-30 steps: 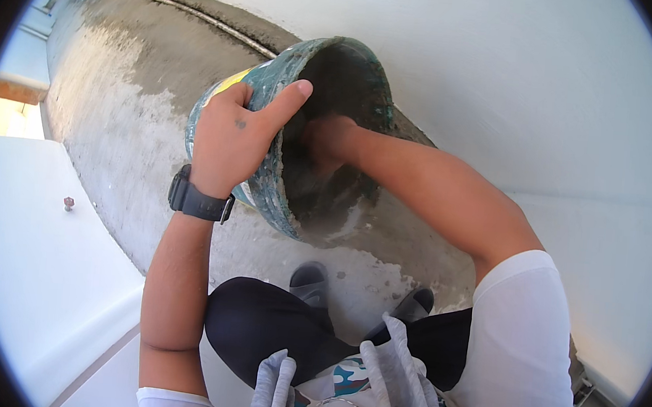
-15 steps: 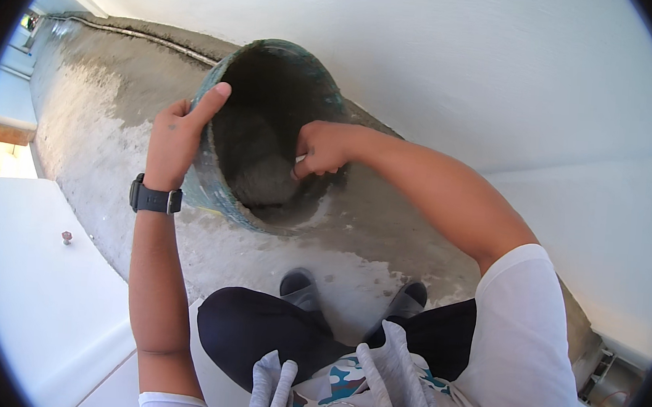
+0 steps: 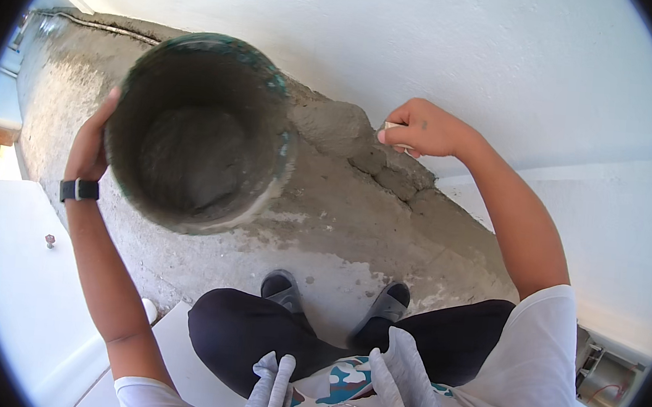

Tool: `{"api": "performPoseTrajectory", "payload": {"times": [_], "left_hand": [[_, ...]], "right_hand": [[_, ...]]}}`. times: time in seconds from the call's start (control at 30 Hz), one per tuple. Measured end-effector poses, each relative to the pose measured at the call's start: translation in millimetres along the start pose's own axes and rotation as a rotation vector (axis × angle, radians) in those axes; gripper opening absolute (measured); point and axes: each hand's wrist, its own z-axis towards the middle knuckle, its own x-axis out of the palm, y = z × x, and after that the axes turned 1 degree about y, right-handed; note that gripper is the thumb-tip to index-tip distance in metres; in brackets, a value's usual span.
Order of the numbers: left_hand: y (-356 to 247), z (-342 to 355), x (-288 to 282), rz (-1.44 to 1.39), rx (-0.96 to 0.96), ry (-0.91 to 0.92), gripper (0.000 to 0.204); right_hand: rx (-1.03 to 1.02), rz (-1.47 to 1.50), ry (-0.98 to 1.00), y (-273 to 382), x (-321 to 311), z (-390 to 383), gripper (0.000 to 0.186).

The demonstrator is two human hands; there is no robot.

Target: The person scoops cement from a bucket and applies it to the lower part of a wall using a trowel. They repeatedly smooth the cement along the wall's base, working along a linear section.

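Left hand [image 3: 89, 143] is holding the bucket [image 3: 205, 79] by its left side: thumb is lying up at the rim, the other fingers are mostly hiding against the outer wall. The bucket is sitting left of centre, ahead of the person, mouth tilting back toward them; can't tell if its base is touching the floor. Grey wet mortar [image 3: 192, 155] is covering the bottom, grey smears are coating the inside, and greenish patches are showing at the rim. Bucket edge is blurring a bit.

Right hand [image 3: 430, 129] is clenching a pale handle [image 3: 392, 125], fingers curling closed around it. Whatever is joining the handle's far end isn't showing clearly. That hand is hovering close to the foot of the white wall [image 3: 446, 44], right beside a mortar heap [image 3: 336, 128] that is lying along the wall base, between the bucket and the hand. Lumpier clods [image 3: 398, 182] are spreading below it.

Person is wearing a dark watch strap [image 3: 80, 189] on the left wrist and grey sandals [image 3: 282, 288] on the concrete floor [image 3: 321, 260]. Thin pipe [image 3: 117, 30] is running behind the bucket, upper left.
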Motion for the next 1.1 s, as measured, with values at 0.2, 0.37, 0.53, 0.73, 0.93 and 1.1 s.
{"api": "performPoseTrajectory", "payload": {"times": [0.2,0.37,0.53,0.73,0.93,1.1], "left_hand": [[22,-12,-51,-0.155,0.007,0.073,0.061],[26,-16,-48,-0.132,0.042,-0.005,0.061],[19,-17,-39,-0.124,0.038,-0.01,0.061],[12,-15,-25,-0.039,0.076,0.01,0.059],[6,-16,-6,0.03,0.078,0.009,0.053],[9,-15,27,0.248,0.14,-0.13,0.051]], "right_hand": [[0.122,0.136,-0.184,-58,53,44,0.035],[0.093,-0.233,-0.515,-79,157,122,0.026],[0.127,-0.166,-0.71,-93,218,141,0.031],[0.142,-0.113,-0.648,-102,218,121,0.029],[0.087,-0.038,-0.717,-86,146,66,0.029],[-0.068,0.039,-0.666,-9,64,-13,0.032]]}}
